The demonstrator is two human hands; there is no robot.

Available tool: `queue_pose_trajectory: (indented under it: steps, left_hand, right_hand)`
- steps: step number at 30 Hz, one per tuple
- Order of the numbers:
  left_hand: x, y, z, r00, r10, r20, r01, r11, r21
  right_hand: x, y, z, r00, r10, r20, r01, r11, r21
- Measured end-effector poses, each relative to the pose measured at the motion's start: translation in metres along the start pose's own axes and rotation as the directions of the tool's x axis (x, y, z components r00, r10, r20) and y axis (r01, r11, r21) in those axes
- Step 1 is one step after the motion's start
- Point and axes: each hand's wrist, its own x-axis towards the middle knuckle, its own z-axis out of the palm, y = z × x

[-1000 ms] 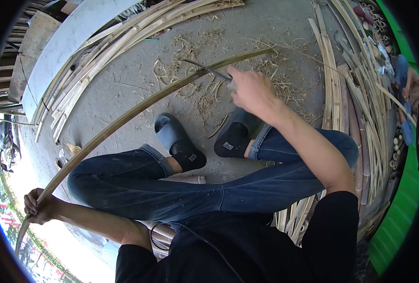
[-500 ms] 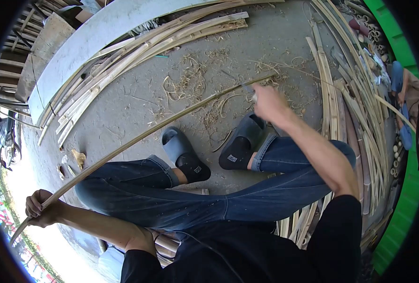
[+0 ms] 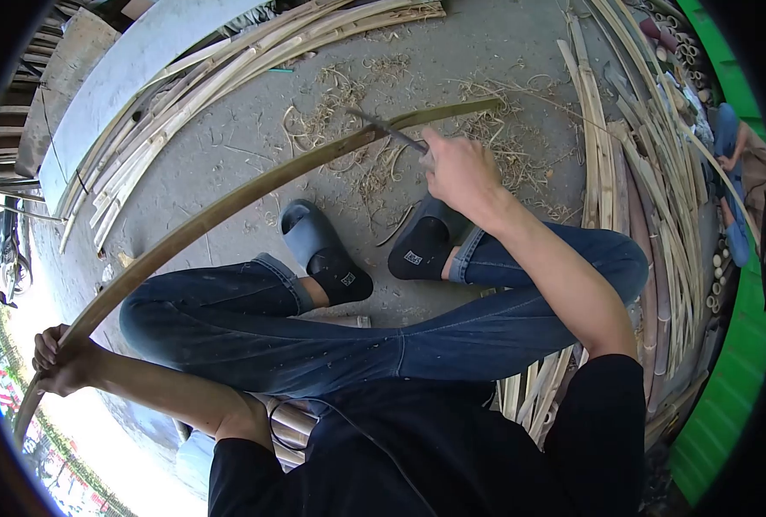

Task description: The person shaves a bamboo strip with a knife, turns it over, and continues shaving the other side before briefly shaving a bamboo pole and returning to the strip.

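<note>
A long, bent bamboo strip runs from the lower left to the upper middle, over my knee and the floor. My left hand is wrapped round it near its lower end. In my right hand is the handle of a narrow dark knife, whose blade lies across the strip near its far end. The strip's broad face shows, and its tip reaches past my right hand.
Curly shavings lie on the grey floor. Split bamboo bundles curve along the upper left, with more bamboo lengths at right. Another person sits at the far right, beside a green wall.
The strip has turned so its broad face shows, and it bows more. My right hand has moved left and slightly up with the knife. My left hand has shifted slightly up and left.
</note>
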Motion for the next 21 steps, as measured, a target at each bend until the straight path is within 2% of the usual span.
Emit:
queue_pose_trajectory:
  steps: [2,4,6,7,8,10,13,14,15,16,17,18,20,21]
  left_hand:
    - [0.001,-0.002,0.012,0.999,0.004,-0.038,-0.002,0.999,0.048]
    - [0.003,-0.002,0.016,0.999,-0.001,-0.036,0.003,0.999,0.048]
    - [0.002,0.006,0.016,1.000,-0.018,0.006,0.018,0.999,-0.039]
    - [-0.003,0.005,0.030,1.000,0.015,-0.021,-0.015,1.000,0.012]
    - [-0.007,0.006,0.038,1.000,0.012,-0.018,-0.012,1.000,0.001]
    - [-0.014,0.013,0.049,0.996,-0.023,0.085,0.036,0.988,-0.150]
    - [-0.013,0.017,0.048,1.000,0.000,0.031,0.006,0.986,-0.167]
    - [-0.005,0.019,0.044,0.999,-0.028,0.042,0.034,0.989,-0.144]
    - [0.001,0.021,0.043,0.999,-0.012,0.051,0.021,0.987,-0.160]
    - [-0.011,0.013,0.066,1.000,0.015,-0.012,-0.016,0.993,-0.119]
    - [-0.001,0.014,0.060,1.000,-0.013,0.024,0.014,0.999,-0.052]
    - [0.000,0.017,0.048,0.999,-0.013,0.045,0.012,1.000,0.007]
    - [-0.002,0.004,0.044,0.997,0.080,-0.017,-0.073,0.964,0.255]
    - [0.001,-0.001,0.037,0.991,0.113,-0.078,-0.084,0.949,0.305]
  right_hand:
    - [0.012,0.004,-0.002,0.999,0.034,-0.001,-0.033,0.987,-0.157]
    - [-0.001,-0.023,-0.016,0.999,-0.001,-0.034,-0.003,0.994,-0.107]
    - [-0.020,-0.048,-0.024,0.998,-0.024,0.057,0.029,0.995,-0.092]
    - [-0.010,-0.033,-0.021,0.995,0.047,0.090,-0.041,0.997,-0.065]
    - [0.001,0.001,-0.012,0.993,0.116,-0.011,-0.117,0.985,-0.128]
    - [0.017,0.068,-0.018,0.952,0.290,0.094,-0.268,0.943,-0.199]
    - [-0.027,0.010,-0.032,0.991,0.133,0.024,-0.131,0.987,-0.089]
    - [-0.038,-0.015,-0.036,0.989,0.120,0.085,-0.120,0.993,-0.003]
    - [-0.033,-0.003,-0.020,0.996,0.082,0.017,-0.083,0.996,0.026]
    - [-0.028,0.004,-0.006,0.997,0.055,-0.056,-0.051,0.997,0.059]
    - [-0.026,0.009,0.002,0.995,0.074,-0.061,-0.069,0.995,0.073]
    - [-0.012,0.010,-0.001,0.998,0.048,-0.031,-0.046,0.997,0.057]
    - [-0.004,0.000,-0.002,1.000,0.018,0.020,-0.019,0.999,0.051]
    - [-0.003,-0.005,-0.007,0.999,0.033,0.044,-0.032,0.999,-0.010]
